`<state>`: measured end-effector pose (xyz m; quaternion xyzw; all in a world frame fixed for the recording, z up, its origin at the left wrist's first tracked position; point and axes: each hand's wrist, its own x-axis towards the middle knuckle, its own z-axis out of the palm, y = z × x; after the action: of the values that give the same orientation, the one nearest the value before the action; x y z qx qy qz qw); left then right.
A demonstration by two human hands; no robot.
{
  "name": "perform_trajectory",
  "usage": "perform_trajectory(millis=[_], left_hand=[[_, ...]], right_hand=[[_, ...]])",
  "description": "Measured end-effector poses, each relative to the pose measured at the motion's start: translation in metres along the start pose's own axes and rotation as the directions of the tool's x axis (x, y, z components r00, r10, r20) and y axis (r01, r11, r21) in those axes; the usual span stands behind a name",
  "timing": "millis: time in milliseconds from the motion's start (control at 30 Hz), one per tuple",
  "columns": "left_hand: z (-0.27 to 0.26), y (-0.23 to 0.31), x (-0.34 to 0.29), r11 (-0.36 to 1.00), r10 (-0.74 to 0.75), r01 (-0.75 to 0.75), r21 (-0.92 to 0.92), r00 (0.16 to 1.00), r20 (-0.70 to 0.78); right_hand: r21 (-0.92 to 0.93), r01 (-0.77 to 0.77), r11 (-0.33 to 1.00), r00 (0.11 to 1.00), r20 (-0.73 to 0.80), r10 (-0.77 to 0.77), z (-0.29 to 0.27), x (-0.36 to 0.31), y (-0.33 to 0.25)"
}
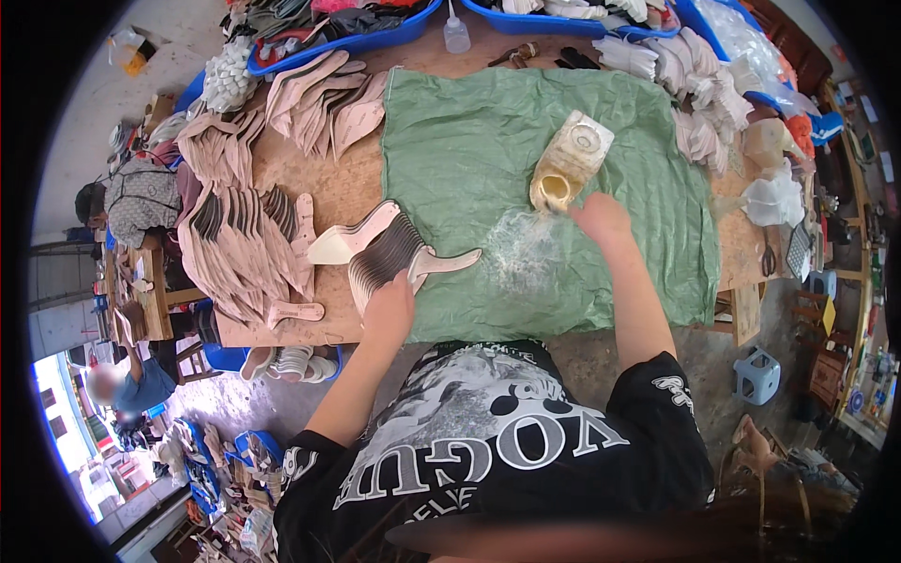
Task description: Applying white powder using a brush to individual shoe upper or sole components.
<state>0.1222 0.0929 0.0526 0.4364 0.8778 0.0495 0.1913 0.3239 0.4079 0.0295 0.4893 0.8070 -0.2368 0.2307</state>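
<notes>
My left hand [389,305] is closed on the near end of a fanned stack of shoe insoles [387,246]. These are thin, pinkish, sole-shaped pieces with dark edges. One insole [450,263] juts out to the right over the green sheet, and another [352,236] points left. My right hand [603,218] is closed beside the mouth of a cut-open, yellowed plastic jug [574,155]. What its fingers hold, if anything, is hidden. Left of the jug, a whitish smeared patch [527,253] marks the green sheet [450,122].
More insole stacks [244,239] cover the left of the wooden table [361,178]. Along the back stand blue bins [347,42] and a small squeeze bottle [456,36]. White pieces [699,94] are heaped at the back right, near scissors [768,260]. A blue stool [756,375] is on the floor.
</notes>
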Motion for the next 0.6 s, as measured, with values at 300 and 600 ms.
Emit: perform_trajectory(millis=[300, 600], left_hand=[[0.013, -0.018, 0.007, 0.73, -0.138, 0.257, -0.634, 0.963, 0.232], [0.028, -0.046, 0.011, 0.543, -0.16, 0.397, -0.74, 0.914, 0.374]], right_hand=[[0.255, 0.249, 0.934, 0.968, -0.104, -0.23, 0.071, -0.069, -0.041], [0.381, 0.415, 0.826, 0.91, -0.169, -0.38, 0.203, -0.116, -0.106]])
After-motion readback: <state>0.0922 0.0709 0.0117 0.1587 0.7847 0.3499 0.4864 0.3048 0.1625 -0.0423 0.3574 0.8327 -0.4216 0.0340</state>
